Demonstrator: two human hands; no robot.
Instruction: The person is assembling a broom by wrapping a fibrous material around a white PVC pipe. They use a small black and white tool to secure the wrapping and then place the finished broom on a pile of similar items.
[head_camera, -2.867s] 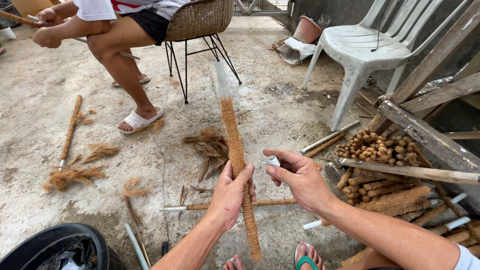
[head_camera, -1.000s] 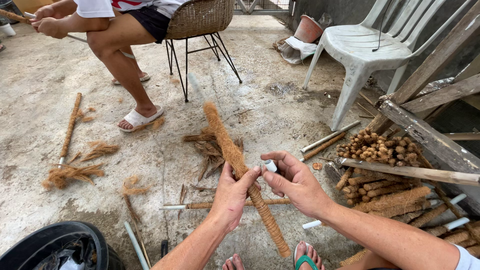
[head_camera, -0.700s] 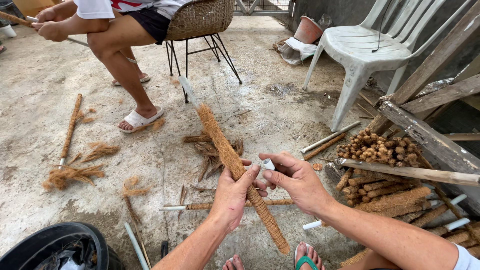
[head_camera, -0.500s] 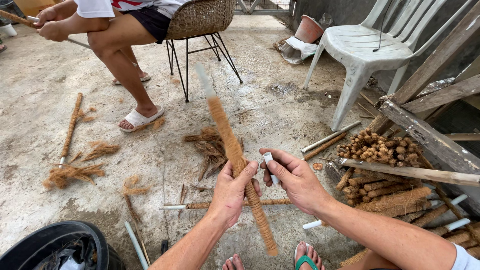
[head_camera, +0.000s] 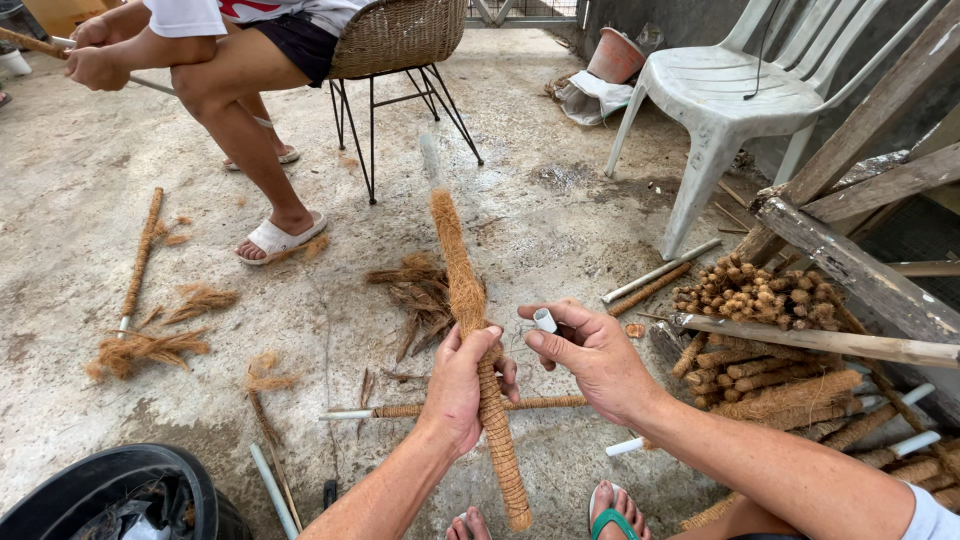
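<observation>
Gripping a coir-wrapped pole (head_camera: 478, 350) at frame centre, our left hand (head_camera: 458, 388) wraps tight around it. Our right hand (head_camera: 592, 352) pinches a small white spool (head_camera: 545, 320) just beside it.

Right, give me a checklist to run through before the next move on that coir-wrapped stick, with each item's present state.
1. Left hand gripping the coir-wrapped stick at mid-length: ok.
2. Right hand holding the small white spool between thumb and fingers: ok.
3. Thread running taut from spool to stick: cannot tell, too thin to see.
4. Wrapping even along the stick: not ok, the upper part is fuzzy and loose, the lower part tight.
5. Loose coir fibre pile on the floor close behind the stick: ok.
6. Stick's far end apart from the seated person's wicker chair: ok.
</observation>
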